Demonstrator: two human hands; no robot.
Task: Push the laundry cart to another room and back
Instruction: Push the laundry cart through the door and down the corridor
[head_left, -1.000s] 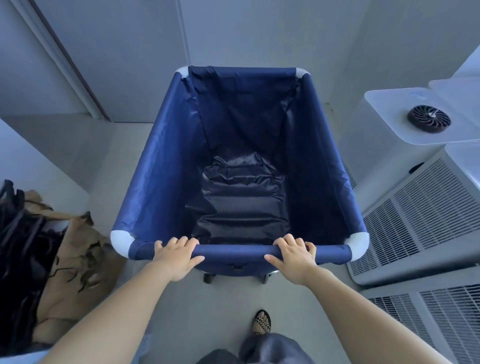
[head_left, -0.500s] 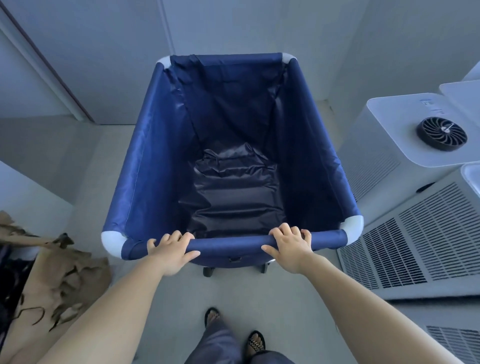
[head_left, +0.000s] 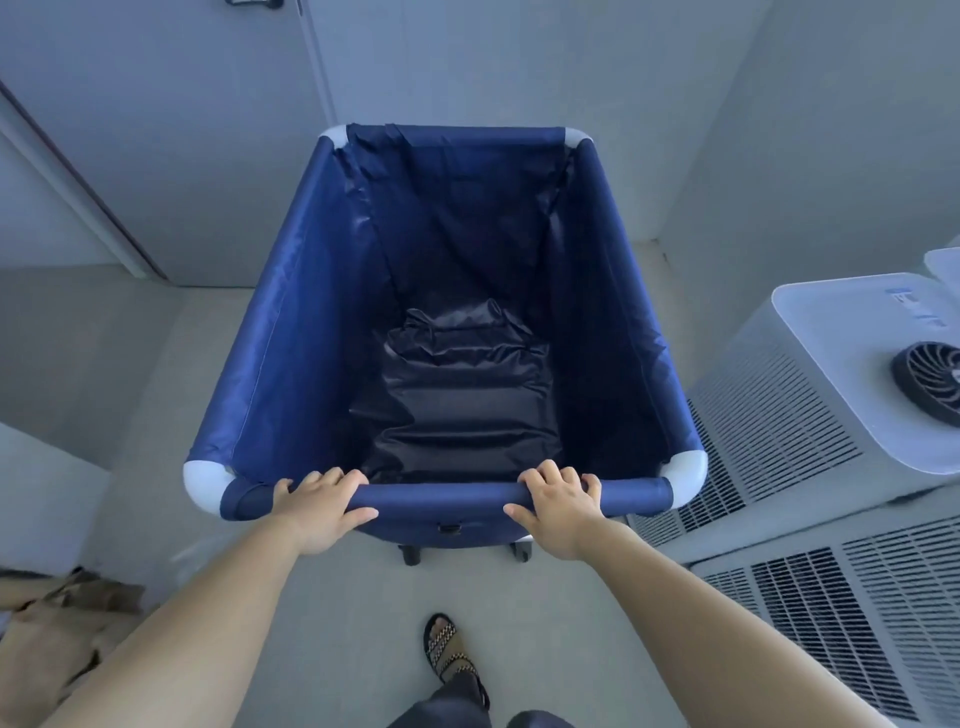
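Beneath the navy fabric laundry cart (head_left: 291, 364), only two dark casters (head_left: 411, 555) show; the rest of its underside is hidden. Right of the cart, the picture's edge cuts off the white vented appliance (head_left: 779, 415) and its round black fan grille (head_left: 930, 382). The appliance's blue label (head_left: 906, 301) is too small to read.

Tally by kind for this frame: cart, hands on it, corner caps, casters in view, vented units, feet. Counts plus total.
laundry cart: 1
hands gripping its near rail: 2 (left hand, right hand)
white corner caps: 4
casters in view: 2
white vented units: 2
sandalled foot: 1
Total: 12
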